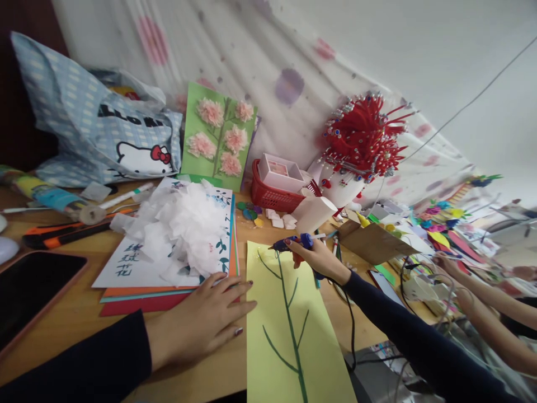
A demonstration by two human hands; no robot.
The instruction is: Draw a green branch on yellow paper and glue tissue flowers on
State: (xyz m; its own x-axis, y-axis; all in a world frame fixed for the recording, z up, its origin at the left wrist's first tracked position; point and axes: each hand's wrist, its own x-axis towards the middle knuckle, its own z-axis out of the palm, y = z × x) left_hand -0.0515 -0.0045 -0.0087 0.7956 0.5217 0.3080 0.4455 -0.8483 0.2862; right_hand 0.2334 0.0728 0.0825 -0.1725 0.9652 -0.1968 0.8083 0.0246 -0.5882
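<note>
A yellow sheet (310,358) with a green painted stem and branches lies on the wooden table. Over its top end, my right hand (312,257) is wrapped round a blue glue gun (289,242), whose tip points left near the upper edge. My left hand (201,322) rests with fingers spread, its fingertips at the sheet's left edge and beside the stacked papers. A heap of white tissue pieces (188,229) sits on a white sheet with painted characters (126,263), on top of several coloured sheets.
Behind stand a green card with pink paper flowers (216,134), a red basket (272,196) and a red beaded bundle (364,137). On the left are a phone (33,291), a cutter (71,232) and a checked bag (109,134). A black cable (352,324) hangs right; another person's arms (495,302) reach in.
</note>
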